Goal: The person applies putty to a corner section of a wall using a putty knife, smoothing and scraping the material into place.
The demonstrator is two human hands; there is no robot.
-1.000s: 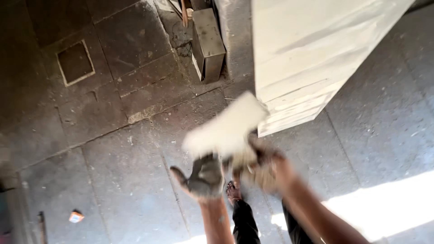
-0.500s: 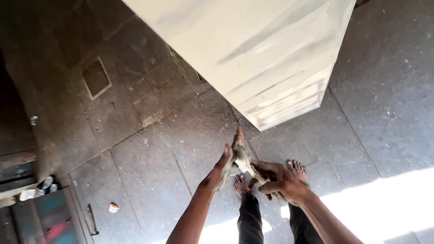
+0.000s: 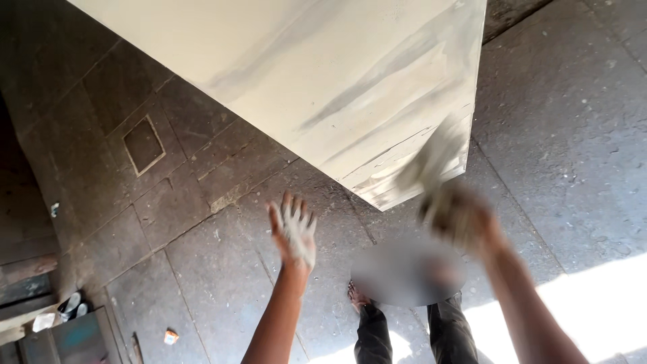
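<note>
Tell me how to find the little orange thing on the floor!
Start at the huge pale, streaked painted panel filling the top of the view, then drop to the dark grey stone-slab floor below it. Left of the person's powder-dusted left hand and forearm, near the bottom edge, lies a small orange scrap. It is the only bright orange spot on the slabs.

Stone-slab floor (image 3: pixel 573 135), small orange scrap (image 3: pixel 171 336), grey sandals (image 3: pixel 73 305) near the left edge.
</note>
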